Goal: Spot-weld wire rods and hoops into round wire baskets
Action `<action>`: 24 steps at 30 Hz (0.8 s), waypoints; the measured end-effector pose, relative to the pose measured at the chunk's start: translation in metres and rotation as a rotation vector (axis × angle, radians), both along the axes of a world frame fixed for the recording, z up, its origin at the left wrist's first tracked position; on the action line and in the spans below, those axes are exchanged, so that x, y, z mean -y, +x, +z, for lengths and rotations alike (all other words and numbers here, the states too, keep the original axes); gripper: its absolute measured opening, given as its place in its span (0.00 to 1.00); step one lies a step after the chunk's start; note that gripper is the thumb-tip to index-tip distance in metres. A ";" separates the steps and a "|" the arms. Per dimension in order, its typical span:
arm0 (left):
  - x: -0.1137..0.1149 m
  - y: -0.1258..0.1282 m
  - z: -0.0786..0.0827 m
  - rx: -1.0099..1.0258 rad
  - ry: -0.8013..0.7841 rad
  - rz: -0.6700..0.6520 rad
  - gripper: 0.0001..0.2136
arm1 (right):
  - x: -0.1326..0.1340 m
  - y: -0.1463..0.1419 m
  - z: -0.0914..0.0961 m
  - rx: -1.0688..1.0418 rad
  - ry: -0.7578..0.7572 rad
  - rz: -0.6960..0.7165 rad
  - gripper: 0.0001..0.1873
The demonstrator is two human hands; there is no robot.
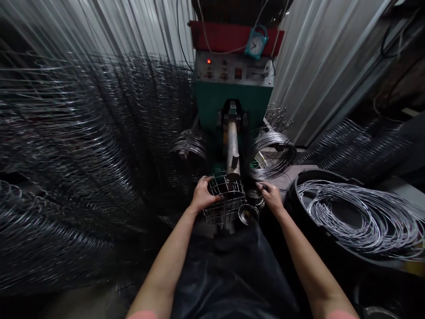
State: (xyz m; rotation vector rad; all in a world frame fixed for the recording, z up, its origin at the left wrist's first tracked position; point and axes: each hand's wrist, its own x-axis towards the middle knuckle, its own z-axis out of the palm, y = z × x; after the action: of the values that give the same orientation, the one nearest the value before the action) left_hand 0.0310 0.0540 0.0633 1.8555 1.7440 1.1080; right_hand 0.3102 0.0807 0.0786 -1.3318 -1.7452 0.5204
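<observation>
My left hand (203,195) is closed on the side of a round wire basket (224,208), thumb across its mesh. The basket sits around the lower end of a metal arm (233,150) that juts from a green machine (212,99). To the right of the basket, my right hand (271,197) has its fingers pinched together; whatever they hold, if anything, is too small and dark to make out. Just left of that hand is a small shiny metal bowl (248,214), with another round metal container (255,196) behind it.
Wire hoops (272,153) hang right of the machine arm, more hoops (188,146) left. A black tub (300,208) with loose wire rings (352,217) stands at right. Tall stacks of wire frames (109,133) crowd the left. A blue clock (255,43) hangs on the machine.
</observation>
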 end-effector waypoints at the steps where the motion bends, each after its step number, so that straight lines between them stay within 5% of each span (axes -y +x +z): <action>1: -0.001 0.000 0.000 0.000 0.001 0.004 0.35 | 0.002 0.003 -0.002 -0.007 -0.012 -0.010 0.18; 10: -0.002 0.003 0.001 -0.027 0.019 0.011 0.35 | 0.021 0.014 -0.022 -0.034 -0.063 -0.042 0.20; 16: 0.008 -0.001 0.000 0.034 0.016 -0.124 0.35 | 0.012 0.016 -0.012 -0.002 -0.037 -0.013 0.18; 20: 0.029 0.002 -0.004 0.020 -0.025 -0.198 0.39 | -0.018 -0.006 0.007 0.111 -0.015 0.086 0.14; 24: 0.046 0.005 -0.005 -0.034 -0.021 -0.192 0.40 | -0.037 -0.036 0.018 0.192 -0.118 0.335 0.14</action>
State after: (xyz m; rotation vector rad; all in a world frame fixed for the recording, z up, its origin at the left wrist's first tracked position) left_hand 0.0360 0.0081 0.0579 1.9905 1.5504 0.9860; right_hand 0.2739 0.1178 0.0964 -1.2055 -2.1423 0.7092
